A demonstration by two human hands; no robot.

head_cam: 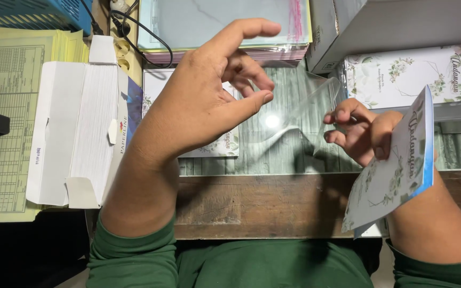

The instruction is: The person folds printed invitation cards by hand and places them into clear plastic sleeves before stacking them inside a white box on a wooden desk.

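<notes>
— See the right hand (366,133)? It has two things at once: the floral card (393,170) wedged between thumb and palm, tilted up on edge, and its fingertips nipping one corner of the clear plastic sleeve (300,109).

— And the left hand (209,96)?

— Raised above the counter (273,205), fingers loosely curled, thumb and forefinger apart. That grip is spread and holds nothing; it hovers just beside the sleeve's near edge. I can't tell whether a fingertip touches the film, it's too transparent.

— So where is the sleeve, exactly?

— Hanging in the air between the two hands, over the green-grey plank surface, catching a spot of glare. The mouth looks to face the left hand, but I wouldn't swear to it.

— What would make this go well, in your view?

— I'd say the left finger and thumb should find the two layers at the mouth and rub them apart, while the right keeps its corner taut. Film like that clings and buckles, so a light pinch is better than a squeeze. The card should go in corner first, held flat.

— Anything in the way?

— The open white box of paper (84,128) sits to the left, and the stack of finished cards (409,72) lies beyond the right hand, both well apart from the sleeve.
</notes>
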